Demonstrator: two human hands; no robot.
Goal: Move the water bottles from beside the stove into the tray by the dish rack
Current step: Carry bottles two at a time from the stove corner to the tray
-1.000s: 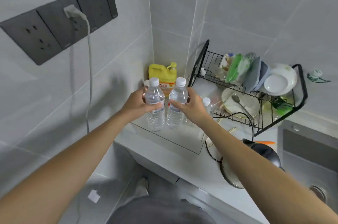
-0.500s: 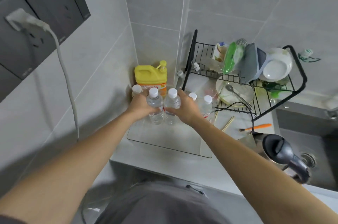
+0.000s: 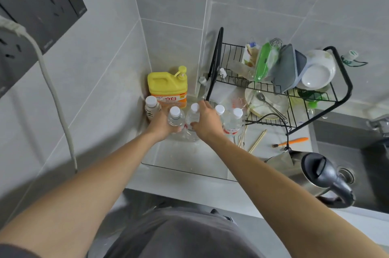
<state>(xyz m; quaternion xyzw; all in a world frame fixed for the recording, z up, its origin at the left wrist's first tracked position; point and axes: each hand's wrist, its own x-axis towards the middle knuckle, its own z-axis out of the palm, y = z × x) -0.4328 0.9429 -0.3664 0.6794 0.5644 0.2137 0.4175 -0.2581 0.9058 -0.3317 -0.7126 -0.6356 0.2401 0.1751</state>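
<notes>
Since a second ago both bottles have travelled down from mid-air to the back of the clear shallow tray (image 3: pixel 185 165), beside the black wire dish rack (image 3: pixel 273 89). The left hand (image 3: pixel 162 127) wraps its fingers round one clear white-capped plastic water bottle (image 3: pixel 175 118); the right hand (image 3: pixel 207 123) grips another (image 3: pixel 193 114). To finish well, I would seat both bases flat, clear of the two bottles already standing alongside, before letting go.
</notes>
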